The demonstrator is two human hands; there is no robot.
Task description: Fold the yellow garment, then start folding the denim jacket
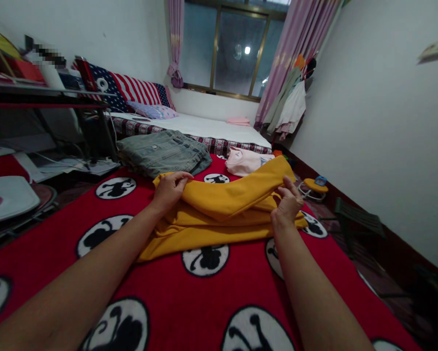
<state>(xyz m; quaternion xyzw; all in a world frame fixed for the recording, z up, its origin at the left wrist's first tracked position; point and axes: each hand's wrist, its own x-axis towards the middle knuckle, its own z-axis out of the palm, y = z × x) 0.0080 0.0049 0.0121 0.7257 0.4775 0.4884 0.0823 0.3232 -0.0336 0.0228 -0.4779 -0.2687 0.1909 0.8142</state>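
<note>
A mustard-yellow garment (219, 222), its exact kind not clear, lies partly folded in layers on the red patterned blanket (189, 307). My left hand (170, 191) pinches the upper layer at its left end, fingers pressed together. At the right end, my right hand (288, 201) grips the same cloth between thumb and fingers. Between both hands the top layer is lifted and sags in the middle, while the lower layers rest on the blanket.
Behind the yellow cloth sit a folded denim garment (164, 152) and a folded pale pink garment (246, 162). Farther back is a bed (200, 126). A desk (50, 92) stands at left; a folding stool (358, 219) and a small yellow-topped stool (314, 186) stand at right.
</note>
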